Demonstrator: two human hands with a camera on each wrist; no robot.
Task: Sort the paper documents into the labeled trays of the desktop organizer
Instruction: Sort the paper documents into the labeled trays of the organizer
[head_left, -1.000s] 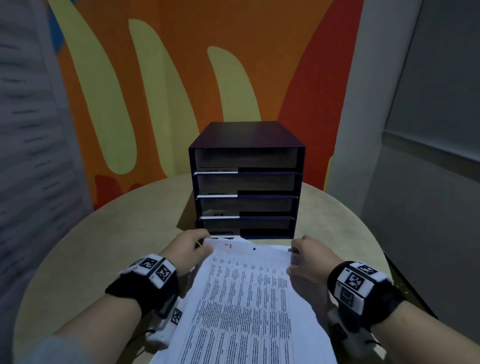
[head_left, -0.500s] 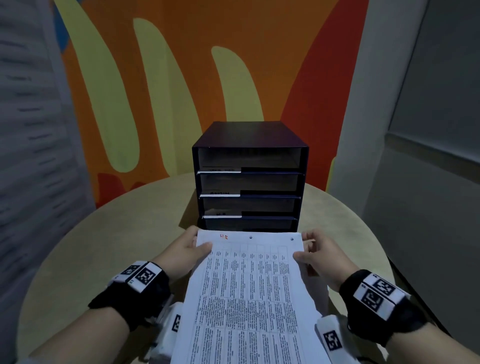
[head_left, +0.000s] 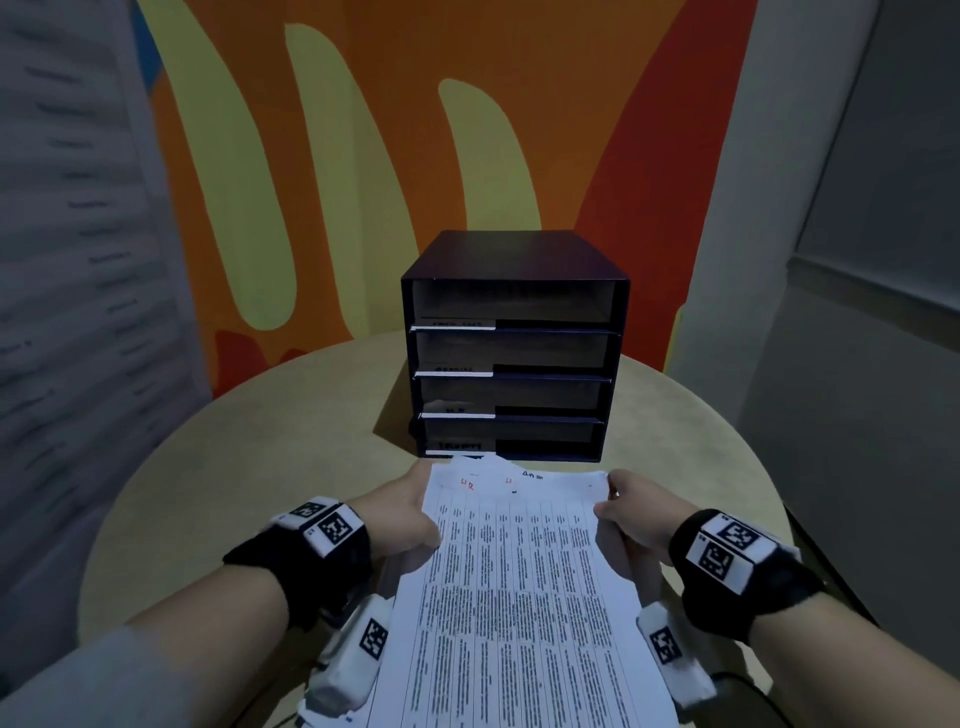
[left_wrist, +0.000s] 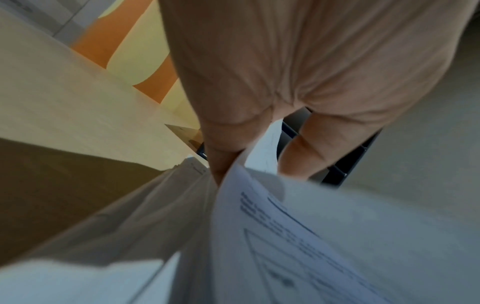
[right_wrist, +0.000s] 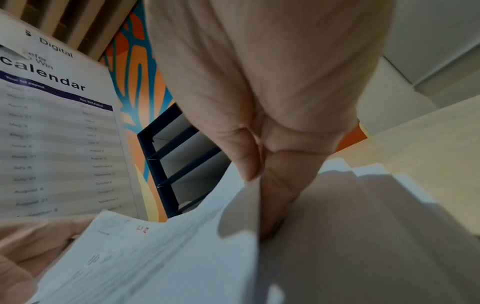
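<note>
Nearest to us, we hold a stack of printed papers (head_left: 519, 597) between both hands, tilted up from our lap side toward the table. Our left hand (head_left: 402, 512) grips the stack's left edge near the top, thumb on the printed face and fingers (left_wrist: 221, 152) curled underneath, as the left wrist view shows. Our right hand (head_left: 636, 512) pinches the right edge the same way, thumb pressed on top and fingers (right_wrist: 283, 185) tucked below the sheets. Both wrists carry black bands with square black-and-white markers (head_left: 335, 527). The top sheet is a dense table of small text with red handwriting (head_left: 467, 485) near its upper left corner; the edges of further sheets peek out just beyond its top edge. The stack's far edge sits just in front of the desktop organizer (head_left: 511, 348), not touching it as far as we can tell. The organizer is a dark box with four open trays stacked one above another, each with a pale label strip (head_left: 454, 373) at its left front; the labels are too blurred to read. It stands on a round beige table (head_left: 270, 431). Behind it rises an orange, yellow and red wall (head_left: 389, 156).
</note>
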